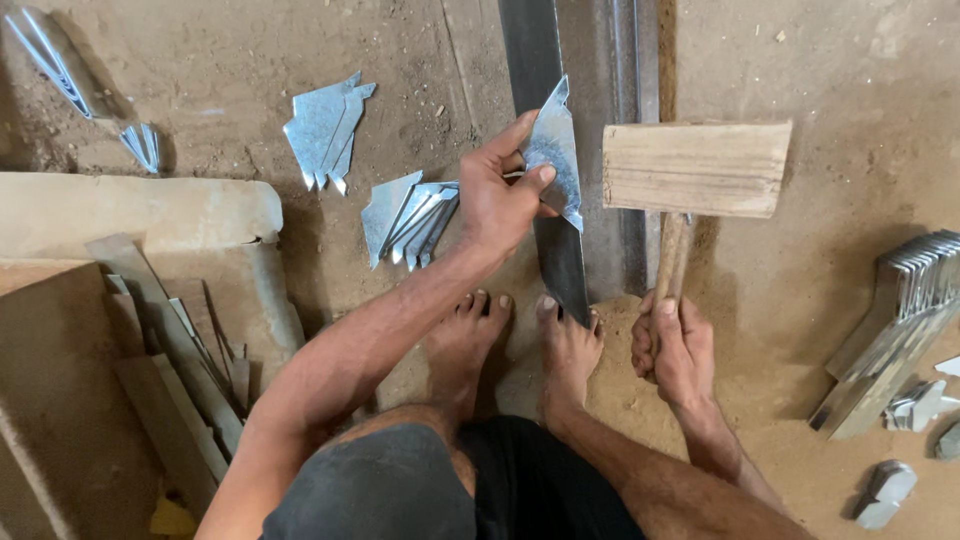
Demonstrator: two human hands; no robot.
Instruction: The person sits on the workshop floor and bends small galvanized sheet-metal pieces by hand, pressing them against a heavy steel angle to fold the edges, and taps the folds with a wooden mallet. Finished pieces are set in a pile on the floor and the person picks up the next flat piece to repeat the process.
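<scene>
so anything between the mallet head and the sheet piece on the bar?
Nothing visible. The wooden mallet, held by the right hand, sits just right of the sheet metal piece with bare bar between. The left hand grips the piece's left edge, thumb on it, close to the strike zone.
</scene>
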